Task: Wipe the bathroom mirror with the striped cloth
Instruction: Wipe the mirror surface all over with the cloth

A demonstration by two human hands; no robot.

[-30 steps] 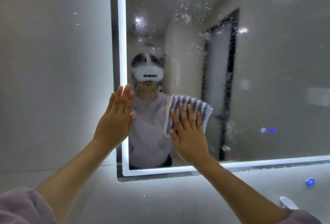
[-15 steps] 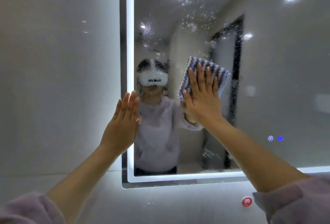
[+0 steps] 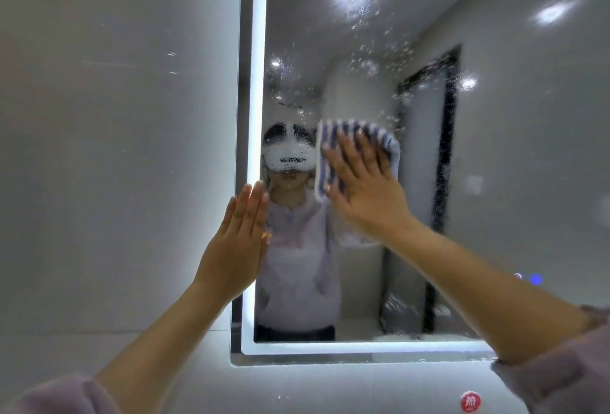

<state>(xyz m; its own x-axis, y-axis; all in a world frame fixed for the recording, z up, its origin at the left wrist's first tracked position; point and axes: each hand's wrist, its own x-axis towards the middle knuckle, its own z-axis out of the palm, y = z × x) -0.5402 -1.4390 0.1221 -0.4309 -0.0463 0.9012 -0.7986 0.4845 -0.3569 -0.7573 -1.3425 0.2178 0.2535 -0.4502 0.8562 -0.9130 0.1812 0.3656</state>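
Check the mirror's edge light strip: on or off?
On. The white light strip along the bathroom mirror's left and bottom edges glows brightly, casting light onto the grey wall beside it.

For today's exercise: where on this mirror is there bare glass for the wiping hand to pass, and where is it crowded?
Free: the glass right of the striped cloth, across to the blue lights, and the droplet-speckled band above it. Crowded: the lit left edge of the mirror, where the left hand lies flat beside the right hand pressing the cloth.

A single head-worn wide-angle camera faces the mirror (image 3: 495,149) straight on from close range, angled slightly upward over both outstretched forearms
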